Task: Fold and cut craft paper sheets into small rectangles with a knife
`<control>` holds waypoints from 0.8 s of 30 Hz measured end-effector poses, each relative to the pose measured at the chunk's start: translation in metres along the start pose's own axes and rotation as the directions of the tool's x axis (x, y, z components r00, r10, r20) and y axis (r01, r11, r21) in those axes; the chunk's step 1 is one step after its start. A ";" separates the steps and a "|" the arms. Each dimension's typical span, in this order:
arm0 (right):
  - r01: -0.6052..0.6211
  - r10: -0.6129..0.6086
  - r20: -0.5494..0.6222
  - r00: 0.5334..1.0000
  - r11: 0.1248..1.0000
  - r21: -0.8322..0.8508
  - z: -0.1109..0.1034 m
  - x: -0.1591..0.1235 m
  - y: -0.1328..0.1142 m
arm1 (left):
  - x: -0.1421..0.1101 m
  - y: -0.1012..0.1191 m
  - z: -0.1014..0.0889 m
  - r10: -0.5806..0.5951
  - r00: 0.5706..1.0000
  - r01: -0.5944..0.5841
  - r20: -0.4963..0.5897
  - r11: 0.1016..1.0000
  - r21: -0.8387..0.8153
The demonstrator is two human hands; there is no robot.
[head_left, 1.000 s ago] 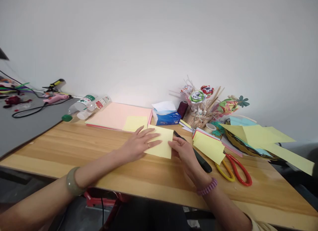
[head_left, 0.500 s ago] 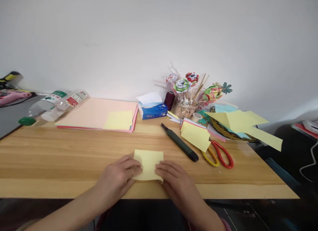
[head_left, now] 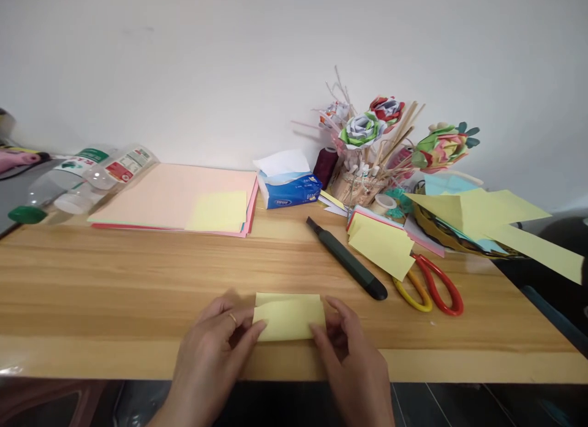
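Observation:
A yellow sheet of paper (head_left: 290,321) lies near the front edge of the wooden table, its near part folded up over the rest. A narrow strip of the far part shows beyond the folded edge. My left hand (head_left: 214,335) pinches the paper's left side, thumb on top and fingers partly hidden behind it. At the right side, my right hand (head_left: 349,344) has its thumb on the folded layer and the index finger at the far corner. Right of the hands lie a dark green utility knife (head_left: 349,260) and scissors (head_left: 441,286) with red and yellow handles.
Yellow paper pieces (head_left: 381,244) partly cover the scissors. Behind stand a blue tissue pack (head_left: 289,188) and a jar of sticks with paper flowers (head_left: 362,130). Pink sheets (head_left: 151,194) and plastic bottles (head_left: 110,173) lie at the left; a basket with paper (head_left: 441,231) stands right.
The paper was flat and single before; now its near part is folded over toward the far edge. Both thumbs have come on top of it. The camera view has shifted.

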State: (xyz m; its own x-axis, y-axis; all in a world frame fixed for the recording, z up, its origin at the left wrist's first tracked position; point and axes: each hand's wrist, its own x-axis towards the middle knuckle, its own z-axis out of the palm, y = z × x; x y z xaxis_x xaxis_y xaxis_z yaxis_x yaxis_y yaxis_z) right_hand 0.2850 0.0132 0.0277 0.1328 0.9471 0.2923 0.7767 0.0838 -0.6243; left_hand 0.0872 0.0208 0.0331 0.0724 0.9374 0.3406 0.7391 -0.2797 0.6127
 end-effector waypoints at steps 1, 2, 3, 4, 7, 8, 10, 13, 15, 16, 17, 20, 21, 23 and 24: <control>-0.039 0.039 -0.013 0.999 0.999 -0.008 0.001 -0.001 -0.002 | -0.001 -0.002 0.002 -0.028 0.999 0.029 -0.020 0.999 0.020; -0.061 0.060 -0.022 0.998 0.998 -0.013 0.002 -0.001 -0.003 | -0.002 -0.004 0.004 -0.059 0.998 0.060 -0.031 0.997 0.041; -0.075 0.075 -0.029 0.997 0.997 -0.014 0.002 -0.001 -0.005 | -0.003 -0.006 0.006 -0.094 0.995 0.095 -0.033 0.994 0.060; -0.087 0.086 -0.034 0.996 0.996 -0.015 0.002 -0.001 -0.006 | -0.004 -0.007 0.008 -0.129 0.991 0.131 -0.032 0.989 0.073; -0.090 0.089 -0.033 0.995 0.995 -0.035 0.001 0.000 -0.006 | -0.008 -0.009 0.010 -0.210 0.977 0.211 -0.027 0.976 0.049; -0.072 0.071 -0.033 0.997 0.996 -0.043 0.001 0.000 -0.006 | -0.009 -0.009 0.010 -0.207 0.978 0.207 -0.029 0.978 0.032; -0.017 0.015 -0.040 0.999 0.999 -0.052 0.001 0.000 -0.005 | -0.008 -0.008 0.010 -0.151 0.987 0.153 -0.053 0.988 0.033; 0.064 -0.068 -0.060 0.996 0.996 -0.060 0.002 0.001 -0.004 | -0.006 -0.007 0.007 -0.021 0.998 0.029 -0.060 0.991 0.134; 0.097 -0.103 -0.060 0.993 0.991 -0.095 0.002 0.001 -0.002 | -0.004 -0.009 0.005 0.043 0.999 -0.035 -0.033 0.977 0.212; 0.104 -0.111 -0.054 0.992 0.987 -0.125 0.003 0.000 -0.002 | -0.003 -0.010 0.003 0.075 0.997 -0.067 -0.021 0.968 0.244; 0.106 -0.115 -0.046 0.992 0.982 -0.157 0.003 0.000 -0.001 | -0.003 -0.011 0.002 0.103 0.995 -0.095 -0.014 0.958 0.271; 0.119 -0.124 -0.011 0.992 0.971 -0.207 0.003 -0.001 0.002 | -0.001 -0.015 -0.001 0.177 0.984 -0.173 0.015 0.939 0.296; 0.129 -0.132 -0.003 0.991 0.970 -0.204 0.002 -0.001 0.002 | -0.001 -0.016 -0.002 0.187 0.982 -0.187 0.029 0.939 0.288; 0.138 -0.140 0.001 0.990 0.971 -0.194 0.002 0.000 0.003 | -0.002 -0.018 -0.003 0.200 0.978 -0.209 0.061 0.946 0.249; 0.135 -0.138 0.000 0.990 0.972 -0.193 0.002 0.000 0.003 | -0.002 -0.018 -0.003 0.202 0.977 -0.212 0.067 0.951 0.224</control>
State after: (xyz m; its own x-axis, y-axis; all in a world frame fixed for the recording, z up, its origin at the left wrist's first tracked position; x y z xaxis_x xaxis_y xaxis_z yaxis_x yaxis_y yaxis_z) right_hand 0.2863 0.0146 0.0244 0.0244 0.9264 0.3757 0.8918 0.1497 -0.4270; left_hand 0.0719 0.0231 0.0230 0.2648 0.8736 0.4083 0.8379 -0.4180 0.3510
